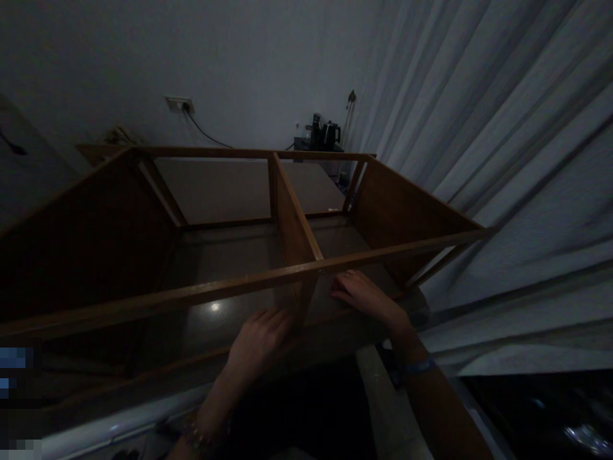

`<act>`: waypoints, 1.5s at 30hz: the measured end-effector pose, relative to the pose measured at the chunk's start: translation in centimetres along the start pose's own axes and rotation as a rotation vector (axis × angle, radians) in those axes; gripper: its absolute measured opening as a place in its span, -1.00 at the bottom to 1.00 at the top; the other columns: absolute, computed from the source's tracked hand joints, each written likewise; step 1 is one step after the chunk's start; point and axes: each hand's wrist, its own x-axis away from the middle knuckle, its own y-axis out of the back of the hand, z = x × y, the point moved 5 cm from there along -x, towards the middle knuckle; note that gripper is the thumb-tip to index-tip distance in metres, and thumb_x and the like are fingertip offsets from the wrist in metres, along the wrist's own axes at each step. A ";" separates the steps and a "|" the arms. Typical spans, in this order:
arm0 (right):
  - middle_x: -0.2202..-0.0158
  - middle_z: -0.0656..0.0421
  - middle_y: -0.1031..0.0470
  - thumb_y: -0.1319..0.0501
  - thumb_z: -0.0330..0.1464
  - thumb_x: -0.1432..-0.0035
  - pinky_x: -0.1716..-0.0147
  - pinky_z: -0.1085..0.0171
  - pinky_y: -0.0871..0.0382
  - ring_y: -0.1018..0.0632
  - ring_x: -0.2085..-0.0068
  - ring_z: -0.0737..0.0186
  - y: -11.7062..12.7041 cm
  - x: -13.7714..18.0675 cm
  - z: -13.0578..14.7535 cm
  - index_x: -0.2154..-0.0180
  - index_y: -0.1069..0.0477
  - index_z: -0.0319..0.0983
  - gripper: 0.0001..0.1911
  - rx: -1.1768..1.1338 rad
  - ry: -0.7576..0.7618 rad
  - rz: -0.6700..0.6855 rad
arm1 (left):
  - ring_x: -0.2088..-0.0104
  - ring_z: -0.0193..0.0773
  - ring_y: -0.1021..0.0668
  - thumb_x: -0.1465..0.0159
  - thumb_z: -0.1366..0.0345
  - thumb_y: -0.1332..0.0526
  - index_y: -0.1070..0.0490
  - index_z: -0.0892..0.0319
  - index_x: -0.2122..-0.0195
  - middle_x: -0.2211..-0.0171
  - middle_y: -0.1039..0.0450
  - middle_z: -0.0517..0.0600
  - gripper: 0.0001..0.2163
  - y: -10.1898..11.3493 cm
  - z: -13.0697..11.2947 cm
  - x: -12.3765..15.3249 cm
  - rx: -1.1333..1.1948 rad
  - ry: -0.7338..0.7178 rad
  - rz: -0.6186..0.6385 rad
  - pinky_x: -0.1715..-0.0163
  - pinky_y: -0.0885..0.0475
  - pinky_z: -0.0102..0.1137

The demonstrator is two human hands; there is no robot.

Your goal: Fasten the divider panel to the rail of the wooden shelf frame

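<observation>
Flanking a wooden divider (290, 220), hands (258, 338) (363, 296) loosely curled, grip unclear, rail (402, 248) crossing beyond, curtain (517, 147) at right.

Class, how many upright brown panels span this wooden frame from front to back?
3: the left end panel, cut off by the picture's edge; the middle divider; and the right end panel. None seems fully hidden.

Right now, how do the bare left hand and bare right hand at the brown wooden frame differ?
The bare left hand is left of the thin brown wooden divider; the bare right hand is right of it. The left arm wears a bracelet that looks beaded; the right arm, a blue band. The left hand appears lower in view than the right. Neither visibly holds anything.
</observation>
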 end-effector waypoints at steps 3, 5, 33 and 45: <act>0.27 0.08 -0.52 -0.19 -0.33 -0.23 0.14 0.25 -0.25 -0.47 0.16 0.16 -0.3 -0.2 0.2 0.29 -0.42 -0.27 -0.88 0.093 -0.055 0.008 | 0.34 -0.19 -0.50 -0.27 0.12 -0.14 -0.39 0.17 0.30 0.37 -0.50 0.01 -0.78 -0.1 0.0 0.0 -0.006 0.001 0.014 0.33 -0.33 -0.30; 0.27 0.03 -0.52 -0.18 -0.38 -0.23 0.12 0.23 -0.25 -0.49 0.14 0.12 -0.1 -0.4 0.4 0.29 -0.43 -0.29 -0.90 0.135 -0.081 0.000 | 0.34 -0.18 -0.50 -0.27 0.11 -0.15 -0.38 0.16 0.29 0.35 -0.50 0.02 -0.78 -0.1 0.0 0.1 -0.002 0.001 0.015 0.33 -0.33 -0.30; 0.33 0.18 -0.57 -0.10 -0.50 -0.23 0.31 0.33 -0.48 -0.57 0.30 0.30 -4.7 8.3 12.0 0.20 -0.41 -0.16 -0.82 -0.627 0.012 -0.738 | 0.30 -0.16 -0.50 -0.22 0.18 -0.22 -0.38 0.18 0.26 0.31 -0.50 0.00 -0.82 0.1 0.0 -0.1 0.007 0.008 0.094 0.30 -0.32 -0.29; 0.35 0.16 -0.56 -0.03 -0.47 -0.27 0.32 0.27 -0.50 -0.55 0.31 0.27 -6.7 7.8 12.1 0.14 -0.41 -0.17 -0.77 -0.355 0.035 -0.662 | 0.31 -0.17 -0.50 -0.22 0.19 -0.23 -0.39 0.18 0.25 0.30 -0.50 0.03 -0.82 0.0 0.0 -0.2 0.003 -0.004 0.098 0.31 -0.33 -0.30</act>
